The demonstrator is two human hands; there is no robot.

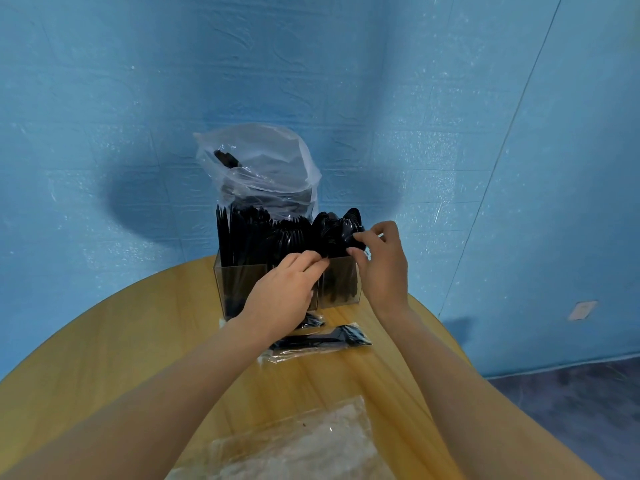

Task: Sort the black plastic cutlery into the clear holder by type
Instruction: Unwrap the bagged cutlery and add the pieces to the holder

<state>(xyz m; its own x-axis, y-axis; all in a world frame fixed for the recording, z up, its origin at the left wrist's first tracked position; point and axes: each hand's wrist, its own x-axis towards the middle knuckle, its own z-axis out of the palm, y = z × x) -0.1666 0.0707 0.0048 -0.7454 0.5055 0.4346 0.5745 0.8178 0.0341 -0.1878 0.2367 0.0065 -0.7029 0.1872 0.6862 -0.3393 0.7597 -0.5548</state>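
Left hand point(282, 294) flat on clear holder point(239, 282); right hand point(381, 261) grip pinching glossy black spoons point(337, 228).

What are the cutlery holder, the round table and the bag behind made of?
Holder: clear rigid plastic, probably acrylic; see-through flat walls with sharp edges.
Table: wood or wood-look laminate; yellowish grain streaks, smooth with a slight sheen.
Bag: thin clear plastic film; wrinkled and glossy.
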